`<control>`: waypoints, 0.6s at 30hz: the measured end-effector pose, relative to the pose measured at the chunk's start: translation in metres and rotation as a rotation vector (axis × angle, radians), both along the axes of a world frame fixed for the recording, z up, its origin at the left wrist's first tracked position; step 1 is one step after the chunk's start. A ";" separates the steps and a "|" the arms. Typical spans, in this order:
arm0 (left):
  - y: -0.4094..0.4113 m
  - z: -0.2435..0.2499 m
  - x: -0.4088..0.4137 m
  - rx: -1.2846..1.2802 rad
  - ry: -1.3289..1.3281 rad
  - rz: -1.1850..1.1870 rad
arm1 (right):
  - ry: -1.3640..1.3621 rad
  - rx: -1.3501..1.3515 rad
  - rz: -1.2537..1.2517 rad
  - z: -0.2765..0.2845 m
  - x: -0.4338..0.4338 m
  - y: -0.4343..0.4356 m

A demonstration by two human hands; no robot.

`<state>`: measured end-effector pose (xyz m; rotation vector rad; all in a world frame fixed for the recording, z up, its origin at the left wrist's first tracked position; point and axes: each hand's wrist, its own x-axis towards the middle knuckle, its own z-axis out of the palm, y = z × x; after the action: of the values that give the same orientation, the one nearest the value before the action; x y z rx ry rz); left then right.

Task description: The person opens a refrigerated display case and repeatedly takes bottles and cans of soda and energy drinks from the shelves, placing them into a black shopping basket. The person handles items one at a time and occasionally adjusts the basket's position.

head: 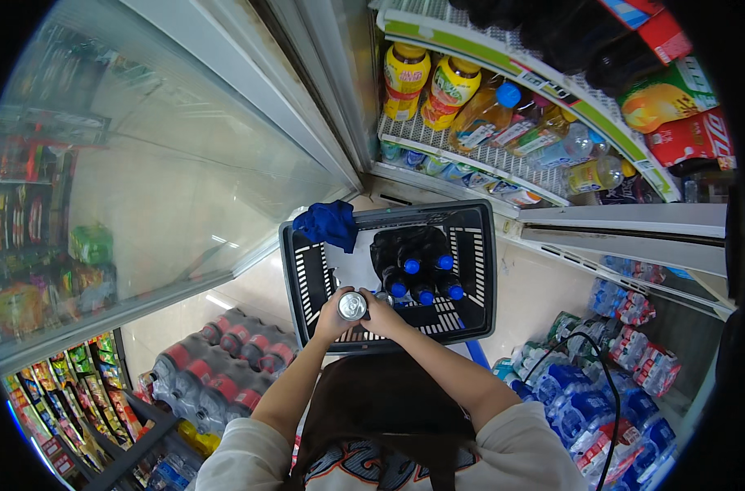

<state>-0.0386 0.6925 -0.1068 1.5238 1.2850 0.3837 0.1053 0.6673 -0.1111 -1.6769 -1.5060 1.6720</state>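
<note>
Over the near rim of a black plastic shopping basket (487, 270), my left hand (332, 320) grips a silver-topped drink can (352, 305), upright with its pull tab facing me. My right hand (382, 319) closes around the same can from the right. Another round silver top (385, 298) shows just beyond my right hand, partly hidden; I cannot tell whether that hand touches it. Dark bottles with blue caps (412, 266) stand together inside the basket, beside a pale flat sheet (355, 261). A crumpled blue cloth (327, 223) drapes over the basket's far left corner.
Ahead is an open drinks cooler with bottles on a wire shelf (421, 136). Its glass door (182, 153) swings out at left. Shrink-wrapped bottle packs (225, 368) sit at left, more water packs (575, 393) at right. A black cable (617, 405) arches over the right packs.
</note>
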 end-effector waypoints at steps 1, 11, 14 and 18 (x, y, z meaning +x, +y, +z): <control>-0.002 -0.016 -0.002 -0.010 0.007 0.010 | 0.000 0.000 -0.045 -0.014 -0.004 -0.001; -0.014 -0.113 0.003 -0.095 0.061 0.065 | -0.083 -0.067 -0.350 -0.089 -0.034 -0.016; -0.016 -0.124 0.002 -0.240 0.037 0.090 | -0.104 -0.092 -0.271 -0.083 -0.038 -0.016; -0.014 -0.128 0.003 -0.241 0.058 0.008 | -0.202 -0.151 -0.275 -0.088 -0.046 -0.016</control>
<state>-0.0351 0.6788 -0.2348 1.3341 1.3313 0.1827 0.0597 0.6510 -0.1987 -2.0802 -1.1858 1.5402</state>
